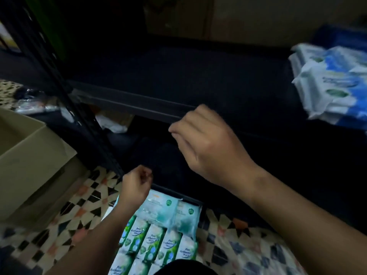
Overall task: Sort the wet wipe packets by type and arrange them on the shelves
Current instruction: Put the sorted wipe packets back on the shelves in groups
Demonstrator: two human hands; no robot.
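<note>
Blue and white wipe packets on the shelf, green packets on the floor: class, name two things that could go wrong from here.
1. The blue and white packets lie in a loose, uneven heap at the right end of the dark shelf; they might slide off.
2. The green packets sit low on the floor while both the left hand and right hand hold nothing; in this dim light, types could get mixed.

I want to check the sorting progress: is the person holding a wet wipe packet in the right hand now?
No, the right hand hangs with loosely curled fingers over the dark shelf edge and holds nothing.
</note>
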